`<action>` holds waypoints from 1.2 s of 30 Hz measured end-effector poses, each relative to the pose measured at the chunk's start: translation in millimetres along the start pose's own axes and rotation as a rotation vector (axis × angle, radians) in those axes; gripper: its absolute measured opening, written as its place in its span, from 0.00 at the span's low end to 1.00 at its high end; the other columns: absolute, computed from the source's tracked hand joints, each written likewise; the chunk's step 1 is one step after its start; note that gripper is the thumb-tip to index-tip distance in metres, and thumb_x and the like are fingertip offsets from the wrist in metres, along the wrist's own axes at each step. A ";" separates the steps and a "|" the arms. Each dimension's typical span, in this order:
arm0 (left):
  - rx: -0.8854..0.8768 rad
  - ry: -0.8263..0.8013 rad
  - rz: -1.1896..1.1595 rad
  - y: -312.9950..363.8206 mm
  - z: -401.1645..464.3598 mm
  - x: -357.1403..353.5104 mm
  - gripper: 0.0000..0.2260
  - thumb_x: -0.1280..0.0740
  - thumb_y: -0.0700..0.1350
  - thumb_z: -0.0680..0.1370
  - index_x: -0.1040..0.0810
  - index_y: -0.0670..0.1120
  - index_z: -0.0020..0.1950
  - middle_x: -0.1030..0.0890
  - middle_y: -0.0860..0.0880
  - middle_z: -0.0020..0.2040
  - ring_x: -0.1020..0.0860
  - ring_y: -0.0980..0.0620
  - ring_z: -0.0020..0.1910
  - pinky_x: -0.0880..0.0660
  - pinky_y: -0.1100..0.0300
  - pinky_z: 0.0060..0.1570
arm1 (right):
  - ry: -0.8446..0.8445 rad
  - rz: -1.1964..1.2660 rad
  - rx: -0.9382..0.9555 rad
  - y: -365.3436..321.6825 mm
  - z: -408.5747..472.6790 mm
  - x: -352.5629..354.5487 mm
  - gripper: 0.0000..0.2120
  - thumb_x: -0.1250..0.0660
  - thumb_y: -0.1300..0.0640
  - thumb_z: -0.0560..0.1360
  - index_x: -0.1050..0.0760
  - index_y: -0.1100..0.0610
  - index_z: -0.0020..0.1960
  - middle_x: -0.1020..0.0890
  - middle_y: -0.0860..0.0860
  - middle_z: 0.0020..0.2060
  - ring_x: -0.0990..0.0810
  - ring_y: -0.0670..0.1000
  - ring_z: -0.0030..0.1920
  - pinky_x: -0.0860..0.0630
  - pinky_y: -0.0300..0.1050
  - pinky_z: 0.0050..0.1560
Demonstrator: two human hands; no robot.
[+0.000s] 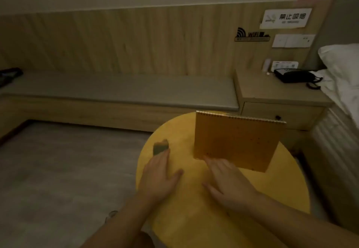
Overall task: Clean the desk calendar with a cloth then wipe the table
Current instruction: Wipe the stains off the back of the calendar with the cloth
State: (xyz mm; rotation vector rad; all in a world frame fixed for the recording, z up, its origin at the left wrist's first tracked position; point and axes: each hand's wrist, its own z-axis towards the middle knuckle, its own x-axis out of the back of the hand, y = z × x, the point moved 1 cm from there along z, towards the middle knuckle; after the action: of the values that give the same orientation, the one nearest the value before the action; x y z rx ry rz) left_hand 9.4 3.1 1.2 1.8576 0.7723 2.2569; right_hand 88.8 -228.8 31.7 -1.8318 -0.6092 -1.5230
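The light, stiff desk calendar (236,142) stands at one o'clock on the desk (186,218); grip its lower edge. Both hands, left (158,175) and right (227,179), lie spread and empty, the left's fingertips touching the soft cloth (160,146) at ten.

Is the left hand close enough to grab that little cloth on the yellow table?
Probably yes. The left hand lies flat and open on the table, its fingertips right at the near edge of the cloth. Nothing sits between them. The desk calendar stands off to the right.
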 end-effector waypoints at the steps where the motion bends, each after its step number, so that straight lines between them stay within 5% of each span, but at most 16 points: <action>1: 0.099 0.089 -0.104 -8.1 12.0 1.2 0.27 0.34 0.63 0.79 0.29 0.51 0.74 0.23 0.51 0.69 0.26 0.47 0.68 0.27 0.50 0.65 | -0.021 0.088 -0.033 -9.4 15.9 -3.1 0.34 0.47 0.34 0.83 0.50 0.46 0.84 0.36 0.47 0.80 0.37 0.51 0.78 0.37 0.49 0.78; 3: 0.346 0.179 -0.212 -20.6 33.4 6.1 0.18 0.33 0.55 0.80 0.23 0.49 0.67 0.17 0.47 0.61 0.20 0.44 0.60 0.22 0.51 0.56 | -0.085 0.256 -0.115 -31.8 50.4 -7.3 0.27 0.42 0.41 0.84 0.39 0.47 0.81 0.26 0.49 0.74 0.26 0.52 0.72 0.27 0.50 0.72; 6: 0.589 0.101 -0.218 -32.9 56.4 7.6 0.23 0.32 0.52 0.81 0.27 0.44 0.73 0.18 0.44 0.64 0.20 0.44 0.62 0.22 0.51 0.56 | -0.084 0.434 -0.242 -64.5 101.8 -17.8 0.19 0.38 0.47 0.85 0.26 0.52 0.73 0.19 0.51 0.66 0.21 0.53 0.65 0.23 0.50 0.66; 12: 0.700 0.061 -0.233 -45.0 78.9 1.2 0.20 0.31 0.47 0.79 0.26 0.43 0.69 0.19 0.41 0.63 0.20 0.41 0.61 0.22 0.50 0.55 | 0.026 0.645 -0.506 -94.5 175.3 -38.9 0.06 0.33 0.53 0.82 0.20 0.55 0.51 0.15 0.55 0.53 0.19 0.54 0.50 0.27 0.44 0.46; 16: 0.785 0.043 -0.381 -53.2 82.6 -0.7 0.24 0.29 0.42 0.77 0.27 0.45 0.72 0.21 0.41 0.67 0.22 0.41 0.65 0.23 0.49 0.61 | -0.015 0.772 -0.653 -89.8 194.9 -40.5 0.10 0.26 0.51 0.76 0.21 0.57 0.52 0.15 0.57 0.52 0.16 0.57 0.54 0.21 0.49 0.49; 19: 0.806 0.067 -0.610 -50.0 78.5 2.0 0.24 0.25 0.41 0.74 0.25 0.45 0.70 0.18 0.41 0.61 0.19 0.43 0.59 0.21 0.48 0.58 | -0.061 0.862 -0.640 -87.0 191.5 -34.2 0.11 0.25 0.53 0.73 0.20 0.56 0.53 0.15 0.56 0.50 0.16 0.57 0.53 0.19 0.50 0.53; 22: 0.764 0.130 -0.849 -39.7 65.9 14.9 0.24 0.24 0.40 0.73 0.24 0.46 0.68 0.13 0.45 0.46 0.16 0.48 0.47 0.18 0.56 0.41 | -0.017 0.883 -0.507 -82.9 174.4 -14.2 0.04 0.26 0.55 0.74 0.18 0.54 0.47 0.15 0.53 0.45 0.17 0.54 0.50 0.20 0.50 0.53; 24: 0.698 0.169 -0.992 -29.5 54.4 29.3 0.22 0.25 0.38 0.75 0.24 0.49 0.67 0.12 0.48 0.38 0.15 0.50 0.44 0.18 0.57 0.39 | 0.029 0.891 -0.421 -79.0 155.4 8.5 0.02 0.26 0.56 0.75 0.18 0.51 0.45 0.16 0.50 0.45 0.18 0.51 0.49 0.20 0.49 0.53; 29: 0.406 0.188 -1.245 18.0 33.3 70.0 0.23 0.25 0.35 0.76 0.23 0.52 0.67 0.12 0.44 0.49 0.14 0.43 0.52 0.17 0.39 0.53 | 0.189 0.895 -0.228 -66.4 92.3 82.4 0.03 0.25 0.55 0.77 0.18 0.51 0.48 0.19 0.46 0.40 0.21 0.45 0.43 0.24 0.41 0.43; 32: 0.187 0.188 -1.264 61.1 25.7 95.4 0.25 0.23 0.37 0.72 0.20 0.59 0.64 0.13 0.45 0.50 0.14 0.45 0.49 0.17 0.46 0.45 | 0.279 0.939 -0.182 -54.4 52.2 124.0 0.02 0.26 0.56 0.78 0.19 0.51 0.49 0.16 0.50 0.43 0.17 0.49 0.46 0.21 0.45 0.46; 36: -0.053 0.074 -1.254 112.9 18.5 116.2 0.26 0.24 0.32 0.73 0.18 0.57 0.64 0.14 0.51 0.55 0.13 0.45 0.50 0.17 0.54 0.45 | 0.383 1.095 -0.185 -31.6 2.5 162.0 0.07 0.25 0.58 0.78 0.21 0.53 0.54 0.14 0.49 0.37 0.16 0.43 0.40 0.21 0.36 0.40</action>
State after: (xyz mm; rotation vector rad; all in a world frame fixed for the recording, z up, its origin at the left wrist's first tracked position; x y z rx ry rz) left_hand 24.3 -42.1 157.2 0.7751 1.3338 1.4454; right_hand 101.7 -216.0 195.8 -1.4813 0.6589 -1.0843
